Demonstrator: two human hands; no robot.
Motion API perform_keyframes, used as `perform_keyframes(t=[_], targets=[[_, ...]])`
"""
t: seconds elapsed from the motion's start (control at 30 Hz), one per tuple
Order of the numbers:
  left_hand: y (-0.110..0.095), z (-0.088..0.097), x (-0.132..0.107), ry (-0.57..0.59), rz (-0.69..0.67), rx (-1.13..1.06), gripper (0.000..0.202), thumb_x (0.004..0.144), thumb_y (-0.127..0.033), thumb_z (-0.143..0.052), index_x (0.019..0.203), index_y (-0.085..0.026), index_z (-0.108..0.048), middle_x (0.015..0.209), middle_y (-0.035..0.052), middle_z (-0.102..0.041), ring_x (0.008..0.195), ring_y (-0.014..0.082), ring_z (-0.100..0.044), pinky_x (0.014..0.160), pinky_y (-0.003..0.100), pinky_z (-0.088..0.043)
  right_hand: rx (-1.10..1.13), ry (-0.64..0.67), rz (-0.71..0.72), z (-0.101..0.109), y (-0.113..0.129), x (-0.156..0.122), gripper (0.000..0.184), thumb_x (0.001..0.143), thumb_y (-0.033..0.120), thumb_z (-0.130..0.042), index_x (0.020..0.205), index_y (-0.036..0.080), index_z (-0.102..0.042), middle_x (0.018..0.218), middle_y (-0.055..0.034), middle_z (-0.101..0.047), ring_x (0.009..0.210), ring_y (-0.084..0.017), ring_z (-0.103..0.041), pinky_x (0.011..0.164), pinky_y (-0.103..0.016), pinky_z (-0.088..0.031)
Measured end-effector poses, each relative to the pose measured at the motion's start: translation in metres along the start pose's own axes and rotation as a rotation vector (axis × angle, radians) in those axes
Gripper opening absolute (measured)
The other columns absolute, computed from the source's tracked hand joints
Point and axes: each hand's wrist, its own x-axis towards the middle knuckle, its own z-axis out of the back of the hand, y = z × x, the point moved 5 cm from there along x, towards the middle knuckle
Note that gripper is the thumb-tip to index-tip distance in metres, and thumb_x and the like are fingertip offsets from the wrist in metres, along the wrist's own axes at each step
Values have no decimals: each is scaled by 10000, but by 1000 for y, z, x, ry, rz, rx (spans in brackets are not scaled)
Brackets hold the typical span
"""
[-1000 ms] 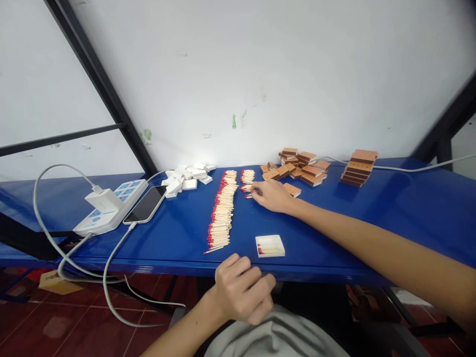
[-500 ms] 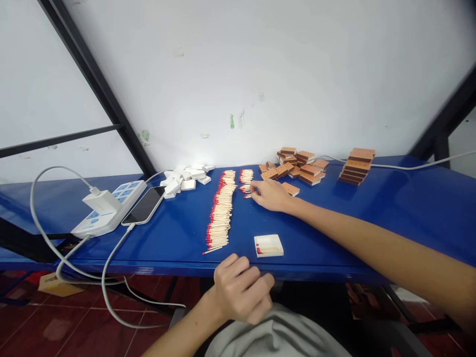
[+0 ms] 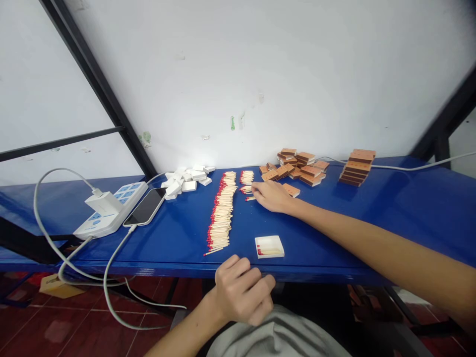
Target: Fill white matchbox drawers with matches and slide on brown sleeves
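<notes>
My right hand (image 3: 272, 196) reaches over the blue shelf to a short row of red-tipped matches (image 3: 247, 177). Its thumb and fingers are pinched together at the tail ends of the nearer matches, and the fingertips are partly hidden. In front of the shelf's near edge, my left hand (image 3: 244, 290) is held above my lap in a loose fist, with nothing visible in it. A white matchbox tray (image 3: 269, 239) with a few matches lies between the two hands. Left of it runs a long row of matches (image 3: 222, 213), heads to the left.
White matchbox trays (image 3: 189, 186) are heaped at the back left. Brown matchboxes (image 3: 292, 168) lie in a pile behind my right hand, with a stack of matchboxes (image 3: 357, 167) further right. A phone (image 3: 146, 206) and a power strip (image 3: 111, 218) with cables occupy the left.
My right hand has shifted very slightly at the short row, and a match near its fingertips shows a little apart from the others. My left hand stays in place.
</notes>
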Motion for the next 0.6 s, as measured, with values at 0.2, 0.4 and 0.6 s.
perform_keyframes(t=[0.2,0.4,0.6], targets=[[0,1,1,-12,-5,-20,180,683,-94,-503,775,-190,-624,497,-33,-455,512,143,-293,521,328,-203,57,-71,-87,0,-7,2,216,906,203,-440,836,204,-644,812,-60,-689,756,-197,-608,585,-287,-255],[0,1,1,-14,-10,-9,175,675,-96,-513,771,-192,-624,504,-33,-469,516,146,-300,512,337,-183,180,-75,-65,0,-11,1,142,823,158,-515,799,208,-647,783,-19,-682,715,-161,-584,599,-260,-290],[0,0,1,-15,-3,-12,189,660,-101,-505,761,-195,-634,496,-33,-458,512,150,-291,512,341,-184,203,-58,-54,-2,-13,1,167,829,142,-504,779,195,-654,733,-17,-665,688,-151,-567,605,-258,-296]])
